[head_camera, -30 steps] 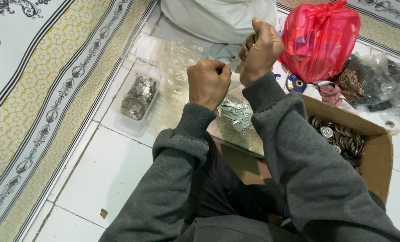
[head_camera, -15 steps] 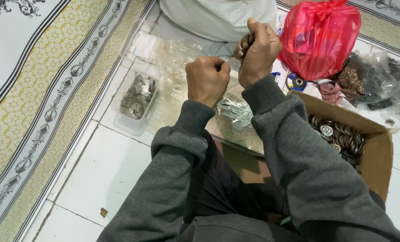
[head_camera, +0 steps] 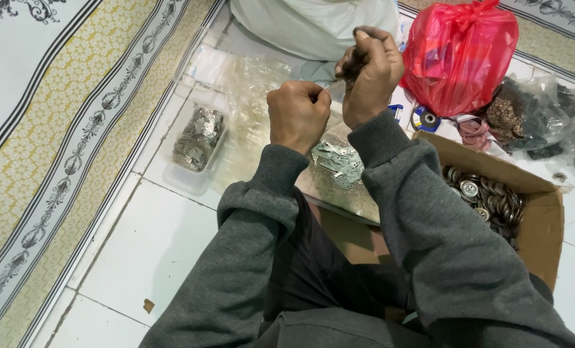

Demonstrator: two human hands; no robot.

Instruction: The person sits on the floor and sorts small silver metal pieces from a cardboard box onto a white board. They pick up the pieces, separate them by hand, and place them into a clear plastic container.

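Left hand: the left hand (head_camera: 298,115) is closed in a fist, thumb and forefinger pinched on the near end of a thin strand (head_camera: 332,82); whether it is wire or thread cannot be told
Right hand: the right hand (head_camera: 371,72) is raised just beyond the left, fingers curled shut around a small dark piece (head_camera: 352,62), too hidden to be identified
Strand: it is stretched between the two hands, which are held close together above the floor
Done so far: a heap of small silvery metal pieces (head_camera: 339,161) is seen on a flat board below the wrists; a clear plastic tray (head_camera: 197,138) to the left is filled with similar pieces
Left to do: a cardboard box (head_camera: 545,212) at the right is loaded with round metal buttons (head_camera: 487,196), judged a large stock not yet worked
Surroundings: a red plastic bag (head_camera: 458,55), a white sack (head_camera: 313,26) and clear plastic sheeting (head_camera: 252,96) lie on the white tiled floor (head_camera: 152,245), beside a patterned carpet (head_camera: 49,122)
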